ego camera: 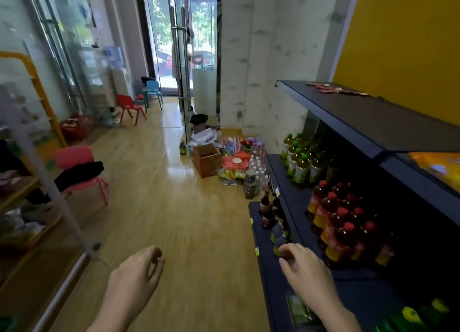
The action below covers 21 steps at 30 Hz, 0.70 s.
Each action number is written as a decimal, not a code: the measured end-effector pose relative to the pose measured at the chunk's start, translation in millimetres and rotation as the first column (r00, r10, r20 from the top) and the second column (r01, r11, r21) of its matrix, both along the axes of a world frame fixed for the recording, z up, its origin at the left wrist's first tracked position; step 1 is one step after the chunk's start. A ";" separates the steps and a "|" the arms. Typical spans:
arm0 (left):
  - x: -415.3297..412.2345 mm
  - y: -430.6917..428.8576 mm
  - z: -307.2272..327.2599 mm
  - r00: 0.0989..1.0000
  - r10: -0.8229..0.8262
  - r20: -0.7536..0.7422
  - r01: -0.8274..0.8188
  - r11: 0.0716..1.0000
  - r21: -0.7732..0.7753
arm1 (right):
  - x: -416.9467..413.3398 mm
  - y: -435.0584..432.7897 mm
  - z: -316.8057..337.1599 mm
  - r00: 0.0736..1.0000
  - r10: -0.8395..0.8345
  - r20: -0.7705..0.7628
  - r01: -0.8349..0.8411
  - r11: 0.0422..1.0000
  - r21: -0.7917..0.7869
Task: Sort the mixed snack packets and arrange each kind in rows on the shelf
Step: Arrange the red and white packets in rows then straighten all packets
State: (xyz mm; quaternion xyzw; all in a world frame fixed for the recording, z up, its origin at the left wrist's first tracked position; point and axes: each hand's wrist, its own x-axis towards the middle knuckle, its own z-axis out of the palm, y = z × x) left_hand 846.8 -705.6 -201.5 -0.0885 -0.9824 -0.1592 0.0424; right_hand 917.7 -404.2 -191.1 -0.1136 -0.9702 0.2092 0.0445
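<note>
Atop the shelf (373,117), snack packets (332,88) lie well above the fingers (286,250).

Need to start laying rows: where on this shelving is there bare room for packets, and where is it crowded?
The top shelf is bare from its front lip to the yellow wall, save a few red packets at its far end. The lower shelf is crowded with green-capped bottles and red-capped bottles; only a narrow front strip is free.

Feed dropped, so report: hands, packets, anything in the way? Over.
Both empty: left hand, right hand, loosely curled. Few red packets on top shelf, far end. Beside right hand: bottles in rows.
</note>
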 end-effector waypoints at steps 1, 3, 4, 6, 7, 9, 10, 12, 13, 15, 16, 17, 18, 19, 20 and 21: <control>-28.8 4.5 5.1 1.000 -0.003 -0.015 0.003 1.000 0.002 | -26.0 2.3 3.4 1.000 -0.012 -0.006 0.012 1.000 -0.003; -83.2 14.4 17.3 0.997 -0.013 -0.072 0.013 1.000 0.007 | -75.2 7.5 9.0 0.999 -0.042 -0.032 0.042 0.999 -0.002; -108.6 20.9 24.0 0.995 -0.021 -0.098 0.022 1.000 0.015 | -97.9 10.9 11.8 0.997 -0.060 -0.047 0.060 0.998 0.002; -155.6 36.0 35.4 0.991 -0.046 -0.127 0.050 0.998 0.025 | -139.6 19.9 17.4 0.993 -0.099 -0.070 0.100 0.995 0.007; -176.9 44.4 38.7 0.989 -0.062 -0.134 0.066 0.998 0.021 | -158.2 24.9 19.6 0.990 -0.115 -0.076 0.117 0.993 0.011; -218.3 60.8 40.8 0.985 -0.094 -0.148 0.098 0.995 0.014 | -193.4 35.5 20.8 0.987 -0.136 -0.089 0.138 0.990 0.022; -238.5 68.5 38.9 0.982 -0.109 -0.151 0.112 0.994 0.013 | -210.8 40.9 20.8 0.985 -0.143 -0.095 0.146 0.989 0.029; -279.4 84.5 32.9 0.982 -0.131 -0.139 0.134 0.991 0.011 | -246.8 52.3 19.1 0.983 -0.154 -0.097 0.159 0.986 0.046; -299.6 92.2 29.0 0.982 -0.135 -0.129 0.137 0.991 0.010 | -265.4 58.6 17.9 0.984 -0.152 -0.092 0.157 0.986 0.053; -341.0 107.7 21.0 0.984 -0.136 -0.114 0.139 0.990 0.017 | -303.7 72.1 17.6 0.988 -0.140 -0.071 0.144 0.988 0.059; -362.7 116.3 17.7 0.984 -0.138 -0.112 0.141 0.990 0.018 | -323.5 79.2 19.0 0.988 -0.138 -0.065 0.142 0.988 0.064; -385.5 125.2 15.9 0.984 -0.143 -0.109 0.146 0.989 0.015 | -343.8 87.3 21.4 0.988 -0.141 -0.067 0.146 0.987 0.072; -408.2 134.9 16.3 0.982 -0.154 -0.107 0.156 0.988 0.015 | -364.2 96.1 24.6 0.986 -0.145 -0.079 0.151 0.985 0.082; -431.5 145.2 19.4 0.979 -0.169 -0.111 0.172 0.985 0.021 | -384.3 105.4 29.4 0.984 -0.152 -0.097 0.160 0.983 0.086; -454.8 157.0 24.7 0.975 -0.185 -0.122 0.190 0.981 0.029 | -404.5 115.8 34.9 0.980 -0.160 -0.117 0.170 0.982 0.086; -478.9 169.9 31.0 0.971 -0.198 -0.138 0.204 0.978 0.037 | -424.7 126.8 40.9 0.975 -0.170 -0.142 0.183 0.980 0.082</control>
